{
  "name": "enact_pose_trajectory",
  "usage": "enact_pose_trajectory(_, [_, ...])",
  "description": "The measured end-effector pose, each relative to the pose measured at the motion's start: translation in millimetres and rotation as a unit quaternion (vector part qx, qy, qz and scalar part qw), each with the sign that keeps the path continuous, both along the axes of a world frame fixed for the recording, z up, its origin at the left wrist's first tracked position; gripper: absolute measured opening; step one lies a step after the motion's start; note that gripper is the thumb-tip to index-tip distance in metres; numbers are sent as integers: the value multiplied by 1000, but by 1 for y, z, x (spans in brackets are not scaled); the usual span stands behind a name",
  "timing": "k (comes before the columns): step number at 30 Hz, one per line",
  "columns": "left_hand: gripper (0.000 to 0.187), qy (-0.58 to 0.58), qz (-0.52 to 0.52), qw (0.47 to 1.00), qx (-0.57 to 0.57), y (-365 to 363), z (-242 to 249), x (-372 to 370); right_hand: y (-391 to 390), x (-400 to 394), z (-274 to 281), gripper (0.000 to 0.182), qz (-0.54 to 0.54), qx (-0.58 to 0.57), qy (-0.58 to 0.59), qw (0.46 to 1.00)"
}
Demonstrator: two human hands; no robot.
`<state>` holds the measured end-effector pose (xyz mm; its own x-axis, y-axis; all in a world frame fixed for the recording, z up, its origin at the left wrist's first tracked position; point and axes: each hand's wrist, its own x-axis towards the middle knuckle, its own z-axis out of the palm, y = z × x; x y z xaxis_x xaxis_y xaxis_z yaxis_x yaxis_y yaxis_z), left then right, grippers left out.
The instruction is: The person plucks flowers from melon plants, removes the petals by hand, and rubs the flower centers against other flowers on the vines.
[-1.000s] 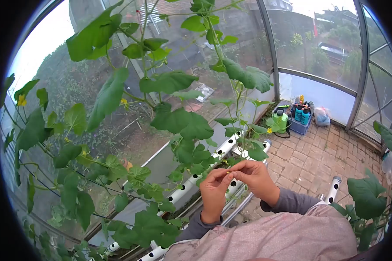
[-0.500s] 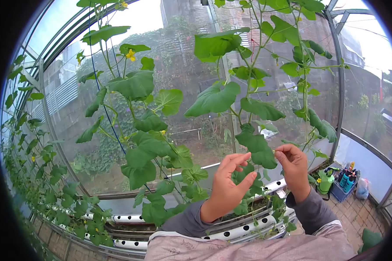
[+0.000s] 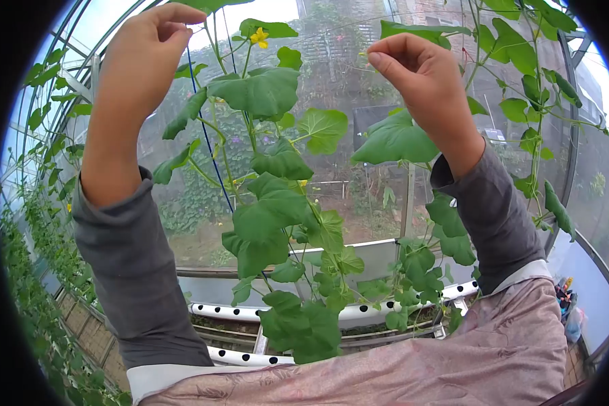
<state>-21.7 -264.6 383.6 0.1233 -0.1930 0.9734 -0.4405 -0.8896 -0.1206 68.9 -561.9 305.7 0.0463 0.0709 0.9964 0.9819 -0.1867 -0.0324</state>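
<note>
My left hand (image 3: 145,57) is raised at the upper left, fingers curled with thumb and forefinger close together. It is beside a green leaf (image 3: 213,5) and the top of a blue string (image 3: 213,152); whatever is in its fingertips cannot be made out. At the upper right, my right hand (image 3: 426,74) pinches a small yellowish plant piece (image 3: 363,54), too small to name exactly. Between the hands stands a climbing vine with broad leaves (image 3: 260,91) and a yellow flower (image 3: 259,38). A large leaf (image 3: 399,139) hangs below my right hand.
White pipes with dark holes (image 3: 233,312) run low along the mesh wall (image 3: 358,203). More vines (image 3: 531,88) climb at right, and others (image 3: 30,271) line the left side. A plastic bag (image 3: 575,323) and tools stand at the lower right.
Both hands have risen from the lower leaves and moved apart, the left one far up and left. My left hand's spread fingers have curled in. The view has swung left.
</note>
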Motion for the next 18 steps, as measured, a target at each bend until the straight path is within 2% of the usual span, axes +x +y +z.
enact_pose_trajectory(2, [21,-43,55,995,73,0,12,30,20,17,14,17,3,2,-19,1000])
enact_pose_trajectory(3, [21,-42,57,995,74,0,13,40,29,26,20,18,10,7,-13,1000])
enact_pose_trajectory(5, [28,-119,142,967,177,-1,13,55,46,49,32,19,26,15,-13,999])
enact_pose_trajectory(8, [34,-179,109,952,222,8,19,84,72,81,44,18,59,23,-44,997])
enact_pose_trajectory(9, [40,-172,137,950,220,10,22,90,79,90,45,18,77,33,-37,996])
enact_pose_trajectory(14, [45,-219,164,925,265,3,25,107,111,125,56,19,117,99,-15,988])
enact_pose_trajectory(16, [46,-225,215,914,259,-3,24,109,121,131,59,19,170,109,-6,979])
enact_pose_trajectory(18, [46,-227,215,908,277,-3,29,120,129,134,61,19,146,120,-8,982])
